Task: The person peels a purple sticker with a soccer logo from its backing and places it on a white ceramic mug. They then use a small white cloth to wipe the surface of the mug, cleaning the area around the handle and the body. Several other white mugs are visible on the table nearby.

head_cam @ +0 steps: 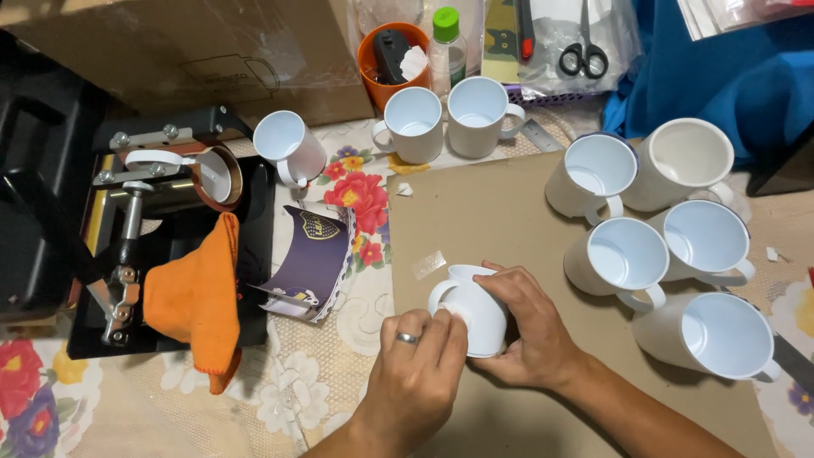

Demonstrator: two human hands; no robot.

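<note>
On a table spread with a flowered lace cloth (pixel 297 399), a flat brown cardboard sheet (pixel 475 212) serves as the work surface; to its left stands a black mug heat press (pixel 161 229) draped with an orange cloth (pixel 199 293), and behind it a large brown cardboard box (pixel 186 51). Five blank white ceramic mugs (pixel 627 254) cluster at the sheet's right, three more stand behind. At the near centre a white ceramic mug (pixel 475 309) lies tilted on the sheet, the right hand (pixel 530 326) cupped around its body, the left hand (pixel 415 369), wearing a ring, pinching at its side near the handle. A steady cupped grip, judged from this pose, keeps the mug from rolling while the fingertips work. A curled dark printed sheet (pixel 309 263) and a small strip of clear tape (pixel 429 264) lie nearby.
</note>
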